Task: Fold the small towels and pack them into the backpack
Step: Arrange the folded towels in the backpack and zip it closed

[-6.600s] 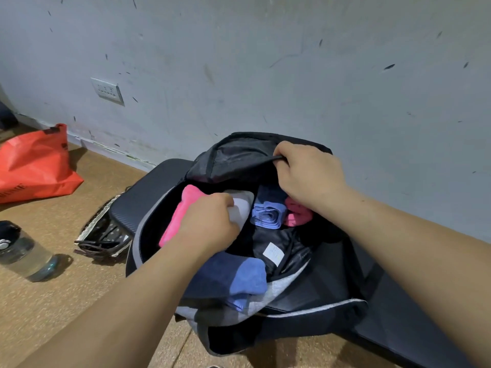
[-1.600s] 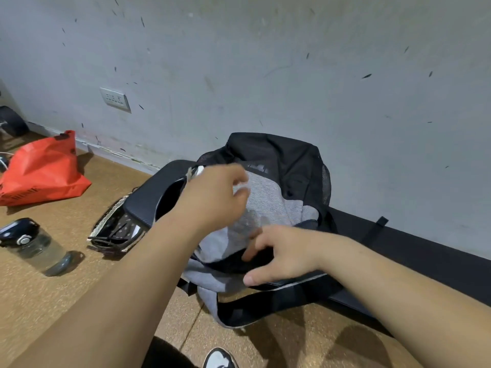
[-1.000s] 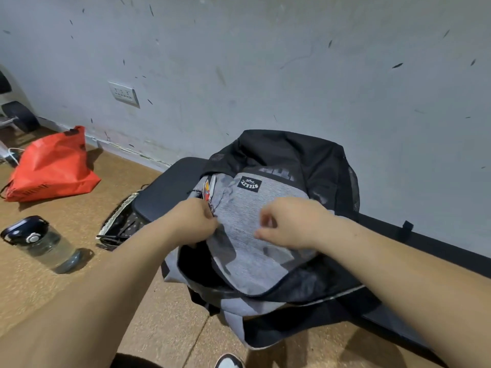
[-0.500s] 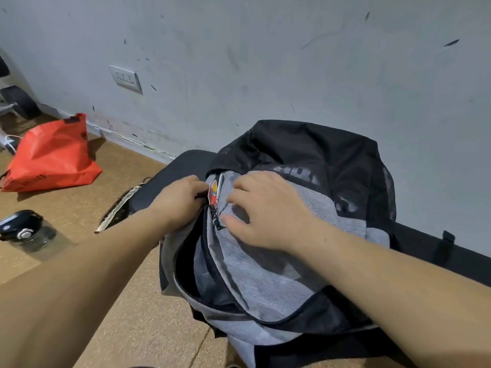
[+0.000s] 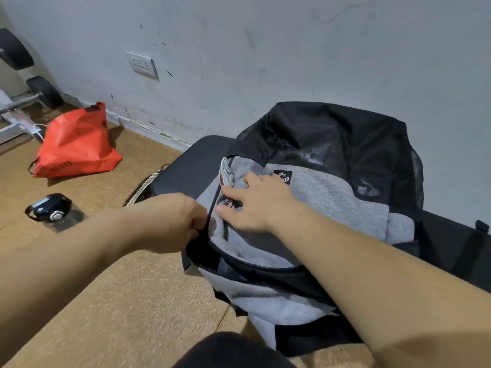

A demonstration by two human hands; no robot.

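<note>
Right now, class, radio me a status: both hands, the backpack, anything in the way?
Left hand gripping the backpack by its dark edge. Right hand flat on the grey flap. Flap down, no towels showing. Nothing in the way.

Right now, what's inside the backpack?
Nothing inside shows. The grey flap covers the backpack opening; the right hand presses it, the left hand pinches its edge. Only a dark gap shows; any towels are hidden.
</note>
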